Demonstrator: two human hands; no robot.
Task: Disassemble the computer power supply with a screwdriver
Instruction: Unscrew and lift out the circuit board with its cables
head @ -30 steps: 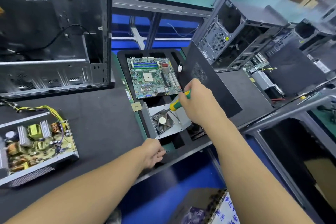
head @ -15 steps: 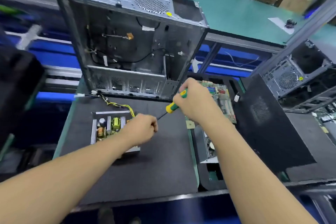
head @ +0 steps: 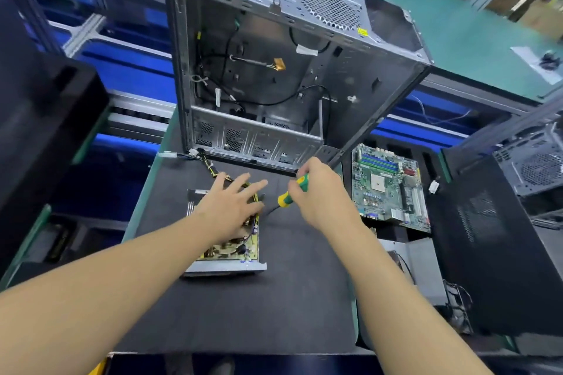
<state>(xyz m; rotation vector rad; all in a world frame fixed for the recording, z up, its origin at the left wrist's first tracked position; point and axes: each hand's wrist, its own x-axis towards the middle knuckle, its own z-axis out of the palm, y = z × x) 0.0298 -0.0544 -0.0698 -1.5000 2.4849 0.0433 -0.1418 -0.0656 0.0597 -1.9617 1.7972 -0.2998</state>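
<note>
The power supply (head: pixel 227 256) lies on the desk (head: pixel 289 307) in front of the case (head: pixel 274 76), lid off, board bared. My left hand (head: pixel 230 207) is over it, fingers (head: pixel 243 181) straight and spread; I cannot tell if they press down. My right hand (head: pixel 323 195) is clamped round the screwdriver (head: pixel 288 196), its tip aimed at the board's right edge. I judge I'm starting on the board screws: next I must pin the unit and seat the tip squarely.
</note>
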